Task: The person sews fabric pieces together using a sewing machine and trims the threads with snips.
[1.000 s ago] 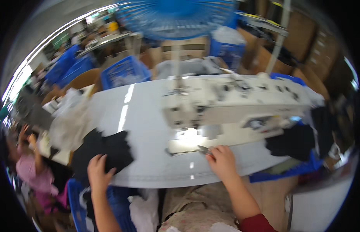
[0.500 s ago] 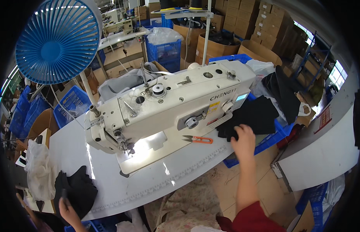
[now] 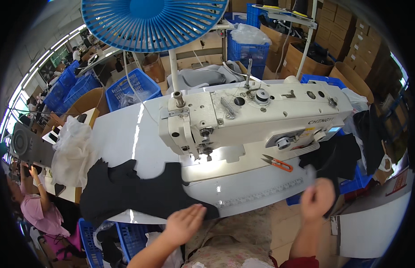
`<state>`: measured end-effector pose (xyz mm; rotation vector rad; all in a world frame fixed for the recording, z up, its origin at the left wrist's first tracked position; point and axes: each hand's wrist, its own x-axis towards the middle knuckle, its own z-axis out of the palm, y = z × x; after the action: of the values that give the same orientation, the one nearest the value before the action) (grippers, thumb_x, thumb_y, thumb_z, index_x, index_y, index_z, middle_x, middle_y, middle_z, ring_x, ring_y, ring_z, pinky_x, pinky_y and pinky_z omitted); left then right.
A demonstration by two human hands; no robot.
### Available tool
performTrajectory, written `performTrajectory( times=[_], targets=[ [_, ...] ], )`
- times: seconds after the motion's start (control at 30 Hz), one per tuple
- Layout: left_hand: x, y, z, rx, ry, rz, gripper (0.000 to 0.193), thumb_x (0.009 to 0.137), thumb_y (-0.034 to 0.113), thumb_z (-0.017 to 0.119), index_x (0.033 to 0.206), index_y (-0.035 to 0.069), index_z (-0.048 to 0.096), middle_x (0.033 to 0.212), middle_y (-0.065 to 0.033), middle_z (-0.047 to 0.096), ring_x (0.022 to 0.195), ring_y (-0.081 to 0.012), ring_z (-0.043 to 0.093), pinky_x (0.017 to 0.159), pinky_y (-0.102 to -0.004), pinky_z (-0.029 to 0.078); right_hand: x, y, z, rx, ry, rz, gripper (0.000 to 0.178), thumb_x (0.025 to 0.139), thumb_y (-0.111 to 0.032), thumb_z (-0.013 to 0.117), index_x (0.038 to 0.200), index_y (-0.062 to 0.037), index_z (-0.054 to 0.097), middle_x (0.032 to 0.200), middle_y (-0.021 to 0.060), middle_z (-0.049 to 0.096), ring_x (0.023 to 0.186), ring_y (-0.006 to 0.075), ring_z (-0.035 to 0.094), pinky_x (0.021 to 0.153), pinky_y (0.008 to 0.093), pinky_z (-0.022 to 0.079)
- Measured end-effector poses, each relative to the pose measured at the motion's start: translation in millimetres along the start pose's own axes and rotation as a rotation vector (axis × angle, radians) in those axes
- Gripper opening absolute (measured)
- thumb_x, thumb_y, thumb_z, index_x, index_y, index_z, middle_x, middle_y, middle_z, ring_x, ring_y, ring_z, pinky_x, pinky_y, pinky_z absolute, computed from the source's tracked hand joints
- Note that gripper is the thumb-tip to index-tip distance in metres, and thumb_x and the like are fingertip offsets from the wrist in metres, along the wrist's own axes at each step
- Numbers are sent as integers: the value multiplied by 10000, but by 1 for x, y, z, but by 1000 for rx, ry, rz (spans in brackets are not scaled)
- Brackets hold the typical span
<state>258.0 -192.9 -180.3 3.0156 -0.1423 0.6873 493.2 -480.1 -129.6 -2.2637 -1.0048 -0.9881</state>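
A black cut fabric piece [image 3: 140, 192] is spread over the left front of the white sewing table [image 3: 114, 129]. My left hand [image 3: 185, 223] lies on its right end near the front edge, fingers stretched out together. At the table's right end, my right hand [image 3: 317, 196] is closed and somewhat blurred, gripping a second black fabric piece [image 3: 334, 178] that hangs down behind it. More black fabric [image 3: 350, 149] is piled beside that hand. Orange-handled thread snips [image 3: 279, 163] rest in front of the white sewing machine [image 3: 256, 116].
A blue fan [image 3: 149, 22] stands over the table's back. Clear plastic bags [image 3: 73, 152] sit at its left end. Blue crates [image 3: 131, 89] and cardboard boxes [image 3: 310, 58] are behind. Another person [image 3: 42, 205] sits at the far left.
The view has swung left. My left hand has come from the table's left end to the spread fabric's right end. My right hand has drawn fabric from the pile toward me.
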Motion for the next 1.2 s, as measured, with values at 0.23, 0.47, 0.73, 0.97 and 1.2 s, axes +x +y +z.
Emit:
performTrajectory(
  times=[0.23,0.47,0.73,0.97,1.2],
  targets=[
    [19,-9,-2,-191,-134,-76,453,673,77,639,1125,61,654,1137,-91,666,996,-247,660,787,-339,548,-5,-121,86,598,-324,-323,213,752,-124,683,926,-45,589,825,63,609,713,207,624,594,319,505],
    [18,-17,11,-189,-153,-26,564,668,136,673,1226,96,605,1178,-86,644,1042,-241,639,830,-354,531,17,-132,112,618,-330,-384,265,772,-128,640,1001,-22,557,814,47,608,637,206,625,540,313,497],
    [35,-62,-1,-232,-145,-312,529,749,224,716,1235,59,589,1328,-123,544,1221,-311,524,999,-456,435,37,-111,121,727,-673,-155,254,885,-250,631,1060,-65,628,999,102,683,911,304,661,756,403,531],
    [48,-90,2,-296,-370,-226,541,760,150,709,1279,83,571,1394,-141,489,1253,-347,467,1043,-436,404,34,-102,152,373,-748,-188,421,817,-277,687,1155,-35,614,1101,106,602,1077,288,553,899,402,458],
    [58,-108,11,-305,-388,-162,505,787,172,707,1256,57,558,1390,-135,484,1227,-367,470,1011,-461,423,38,-107,154,438,-611,-334,455,788,-268,716,1172,-54,599,1129,116,565,1093,297,534,870,394,459]
  ],
)
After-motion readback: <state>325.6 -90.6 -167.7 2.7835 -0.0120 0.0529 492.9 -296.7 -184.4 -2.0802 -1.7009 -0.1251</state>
